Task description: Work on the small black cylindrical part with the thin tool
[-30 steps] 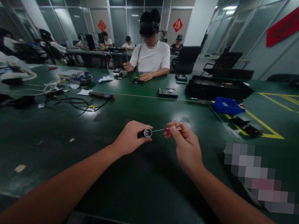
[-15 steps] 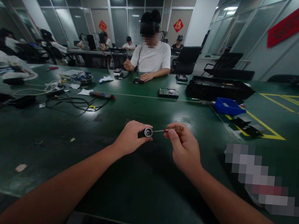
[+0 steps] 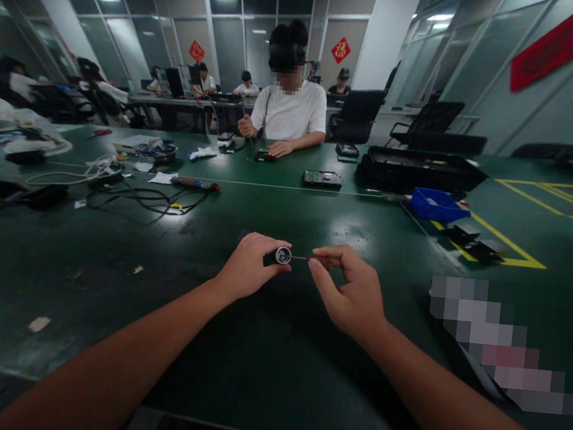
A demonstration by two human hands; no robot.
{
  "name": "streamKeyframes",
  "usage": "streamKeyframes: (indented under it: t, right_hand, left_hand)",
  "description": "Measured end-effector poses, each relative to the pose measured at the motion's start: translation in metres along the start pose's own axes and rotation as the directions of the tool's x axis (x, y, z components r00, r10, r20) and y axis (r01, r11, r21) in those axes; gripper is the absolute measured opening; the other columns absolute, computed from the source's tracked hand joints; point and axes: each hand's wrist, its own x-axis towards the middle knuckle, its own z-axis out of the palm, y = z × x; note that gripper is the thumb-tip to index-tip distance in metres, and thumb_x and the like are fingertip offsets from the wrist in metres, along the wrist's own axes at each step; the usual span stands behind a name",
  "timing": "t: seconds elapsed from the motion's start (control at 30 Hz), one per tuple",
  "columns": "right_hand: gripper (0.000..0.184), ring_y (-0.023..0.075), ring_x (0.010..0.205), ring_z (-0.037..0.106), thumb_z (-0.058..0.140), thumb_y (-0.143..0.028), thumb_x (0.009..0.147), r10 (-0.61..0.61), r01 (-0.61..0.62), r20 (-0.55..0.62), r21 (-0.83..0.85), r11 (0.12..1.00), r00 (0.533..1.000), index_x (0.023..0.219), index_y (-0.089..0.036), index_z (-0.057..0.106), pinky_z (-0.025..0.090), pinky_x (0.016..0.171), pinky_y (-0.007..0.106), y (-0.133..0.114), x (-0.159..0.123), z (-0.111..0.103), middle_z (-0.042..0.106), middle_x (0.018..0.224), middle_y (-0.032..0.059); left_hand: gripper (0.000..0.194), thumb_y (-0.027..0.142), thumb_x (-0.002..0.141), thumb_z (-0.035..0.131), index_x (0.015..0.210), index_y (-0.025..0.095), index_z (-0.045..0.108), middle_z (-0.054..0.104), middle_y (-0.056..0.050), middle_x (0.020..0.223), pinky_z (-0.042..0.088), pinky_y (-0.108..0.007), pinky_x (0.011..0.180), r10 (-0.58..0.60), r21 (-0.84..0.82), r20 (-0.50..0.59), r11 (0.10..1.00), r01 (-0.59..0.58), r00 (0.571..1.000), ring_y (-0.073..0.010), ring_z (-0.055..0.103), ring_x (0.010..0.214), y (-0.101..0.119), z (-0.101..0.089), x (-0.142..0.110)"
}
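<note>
My left hand (image 3: 253, 264) grips a short black cylinder (image 3: 283, 255) between thumb and fingers. Its round silver-rimmed end faces right and toward me. A screwdriver (image 3: 331, 262) with a translucent brownish handle lies in the closed fingers of my right hand (image 3: 353, 284). Its thin shaft runs level to the left and reaches the open end of the cylinder. Whether the tip touches anything inside is too small to tell. Both hands are held over the green table (image 3: 252, 373).
Across the table a person in a white shirt (image 3: 295, 112) handles a small dark device. A hard drive (image 3: 322, 179), a blue bin (image 3: 440, 205) and a long black tray (image 3: 421, 170) lie beyond my hands. Black cables (image 3: 142, 199) and an electric screwdriver (image 3: 196, 184) lie left.
My right hand has turned the screwdriver from a slight slant to nearly level, and the handle now sits lower and a little further left. My left hand holds the cylinder almost unchanged.
</note>
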Motion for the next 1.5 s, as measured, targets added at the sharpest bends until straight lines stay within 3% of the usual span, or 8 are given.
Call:
streamKeyframes:
  t: [0.17, 0.43, 0.63, 0.83, 1.07, 1.23, 1.37, 1.5]
  right_hand:
    - [0.019, 0.0166, 0.066, 0.065, 0.053, -0.031, 0.097, -0.061, 0.062, 0.121, -0.004, 0.998, 0.991, 0.089, -0.022, 0.067, 0.049, 0.062, 0.03, -0.003, 0.0, -0.002, 0.069, 0.076, 0.0021]
    - [0.018, 0.0183, 0.071, 0.069, 0.065, -0.039, 0.093, 0.135, -0.134, -0.028, 0.045, 0.99, 0.99, 0.1, -0.023, 0.067, 0.049, 0.062, 0.029, 0.002, 0.001, 0.005, 0.074, 0.083, 0.0023]
    - [0.018, 0.0168, 0.07, 0.068, 0.056, -0.037, 0.099, 0.129, -0.135, 0.065, 0.095, 0.986, 0.99, 0.104, -0.022, 0.065, 0.049, 0.065, 0.029, 0.001, 0.0, 0.003, 0.071, 0.079, 0.0011]
    - [0.03, 0.0134, 0.053, 0.056, 0.049, -0.046, 0.101, 0.197, -0.205, 0.089, 0.096, 0.974, 0.976, 0.092, -0.022, 0.065, 0.039, 0.05, 0.027, 0.001, -0.001, 0.006, 0.061, 0.065, -0.0018]
    - [0.02, 0.0208, 0.085, 0.07, 0.061, -0.038, 0.096, 0.171, -0.171, 0.01, 0.128, 0.977, 0.985, 0.109, -0.023, 0.063, 0.052, 0.074, 0.032, 0.004, -0.001, 0.007, 0.073, 0.095, 0.0048]
    - [0.024, 0.0184, 0.073, 0.066, 0.049, -0.042, 0.102, 0.192, -0.2, 0.062, 0.163, 0.966, 0.979, 0.104, -0.023, 0.065, 0.05, 0.066, 0.032, 0.005, -0.002, 0.005, 0.068, 0.079, 0.002]
    - [0.022, 0.0187, 0.078, 0.068, 0.055, -0.041, 0.099, 0.265, -0.255, 0.025, 0.365, 0.895, 0.964, 0.106, -0.022, 0.063, 0.054, 0.073, 0.034, 0.006, 0.0, 0.009, 0.07, 0.086, 0.0033]
    - [0.024, 0.0176, 0.077, 0.067, 0.06, -0.044, 0.094, 0.446, -0.364, 0.02, 0.61, 0.703, 0.895, 0.099, -0.021, 0.065, 0.056, 0.077, 0.036, 0.016, 0.006, 0.015, 0.068, 0.086, 0.003]
  left_hand:
    - [0.036, 0.032, 0.083, 0.08, 0.118, 0.026, 0.07, 0.076, -0.002, 0.111, 0.047, -0.043, 0.094, 0.015, -0.014, -0.003, 1.0, -0.015, 1.0, -0.0245, 0.067, 0.104, 0.001, 0.0, 0.0]
    - [0.035, 0.032, 0.084, 0.079, 0.118, 0.027, 0.071, 0.076, -0.002, 0.113, 0.046, -0.043, 0.094, 0.001, -0.009, 0.004, 1.0, -0.001, 1.0, -0.0245, 0.066, 0.104, 0.003, -0.002, 0.0]
    - [0.033, 0.032, 0.084, 0.079, 0.117, 0.027, 0.072, 0.076, -0.002, 0.112, 0.046, -0.043, 0.093, 0.011, -0.002, 0.013, 1.0, -0.011, 1.0, -0.0247, 0.067, 0.104, 0.002, -0.001, 0.0]
    - [0.035, 0.035, 0.084, 0.079, 0.118, 0.026, 0.071, 0.076, -0.002, 0.112, 0.046, -0.043, 0.093, 0.018, 0.001, 0.007, 1.0, -0.018, 1.0, -0.0241, 0.067, 0.103, 0.0, 0.001, 0.0]
    - [0.035, 0.032, 0.083, 0.081, 0.116, 0.025, 0.071, 0.077, -0.002, 0.111, 0.046, -0.043, 0.093, 0.006, -0.006, -0.007, 1.0, -0.006, 1.0, -0.024, 0.067, 0.103, -0.001, 0.0, 0.0]
    - [0.036, 0.031, 0.083, 0.081, 0.117, 0.025, 0.071, 0.076, -0.002, 0.112, 0.046, -0.043, 0.092, 0.029, -0.009, 0.003, 1.0, -0.029, 1.0, -0.0239, 0.067, 0.103, -0.001, 0.0, 0.0]
    - [0.037, 0.032, 0.083, 0.081, 0.118, 0.025, 0.07, 0.076, -0.003, 0.111, 0.047, -0.042, 0.091, 0.013, -0.019, -0.012, 1.0, -0.014, 1.0, -0.0241, 0.067, 0.103, -0.002, 0.0, 0.0]
    - [0.037, 0.031, 0.084, 0.08, 0.119, 0.025, 0.07, 0.076, -0.003, 0.115, 0.047, -0.043, 0.093, 0.024, -0.038, -0.009, 0.999, -0.024, 1.0, -0.0243, 0.067, 0.106, -0.001, -0.002, 0.0]
